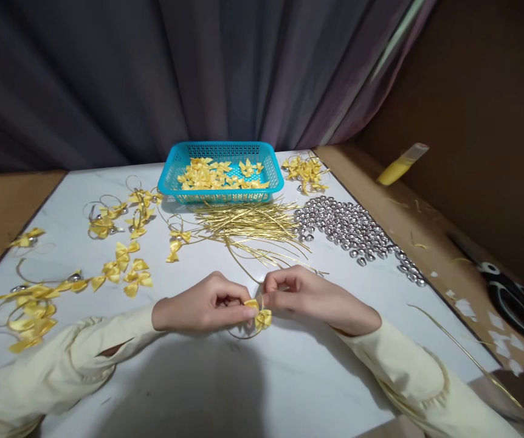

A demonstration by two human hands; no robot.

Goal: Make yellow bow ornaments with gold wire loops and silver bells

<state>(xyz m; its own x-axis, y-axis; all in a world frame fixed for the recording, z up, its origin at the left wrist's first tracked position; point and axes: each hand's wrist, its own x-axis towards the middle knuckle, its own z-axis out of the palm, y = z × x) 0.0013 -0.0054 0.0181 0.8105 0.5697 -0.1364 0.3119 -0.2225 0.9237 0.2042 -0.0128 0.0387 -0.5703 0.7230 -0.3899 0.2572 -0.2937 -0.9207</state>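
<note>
My left hand [207, 303] and my right hand [310, 297] meet low over the white table [244, 377], both in pale yellow sleeves. Between their fingertips sits a small yellow ribbon bow [260, 314] with a thin gold cord [237, 333] looping beneath it. The left thumb and forefinger pinch the bow. The right fingers are curled and pinch the cord at the bow's top. Just beyond the hands lies a bundle of gold cords [248, 224].
A turquoise basket [173, 176] holding several yellow bows stands at the back centre. Finished bows with cord loops [120, 267] litter the left. Silver beads [353, 230] spread at the right, more bows [306, 171] behind them. Black scissors [512, 298] and a yellow tube [401, 164] lie on the brown surface.
</note>
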